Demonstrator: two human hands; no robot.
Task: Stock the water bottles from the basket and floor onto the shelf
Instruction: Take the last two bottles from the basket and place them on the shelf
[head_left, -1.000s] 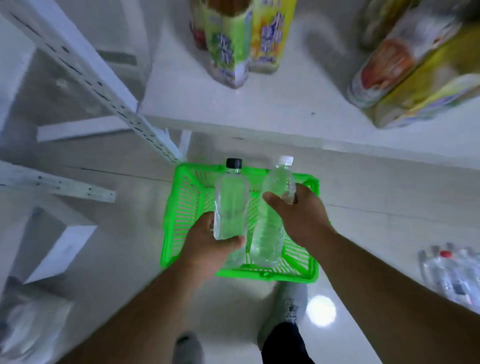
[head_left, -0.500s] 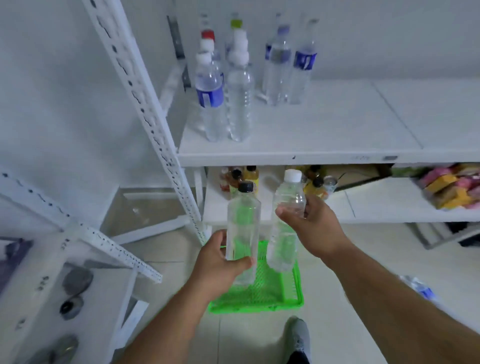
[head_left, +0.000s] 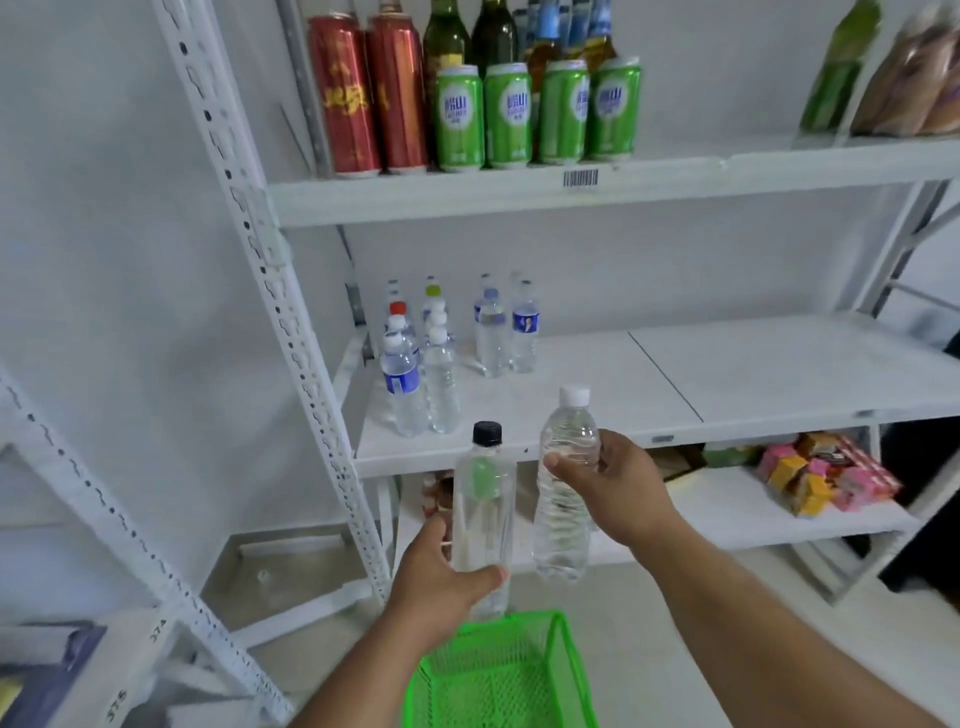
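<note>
The person has stood up from the basket (head_left: 501, 670), and both bottles have come up with the hands to the front of the shelf (head_left: 675, 379). A second ago they were low over the basket; now the shelf with the water is right ahead, so it looks like the putting-on step is about to start. The left hand (head_left: 441, 582) has its fingers wrapped round the low part of the black-cap bottle (head_left: 483, 514). The right hand (head_left: 613, 493) grips the white-cap bottle (head_left: 563, 483) near its top. Both bottles are upright and in the air, just in front of the shelf edge, not on it yet. More water bottles (head_left: 415, 374) stand in a bunch at the left back of the shelf, and the middle and right are bare, so there is room. Cans (head_left: 509, 114) sit on the shelf above. The white post (head_left: 291, 332) is close on the left and could get bumped
</note>
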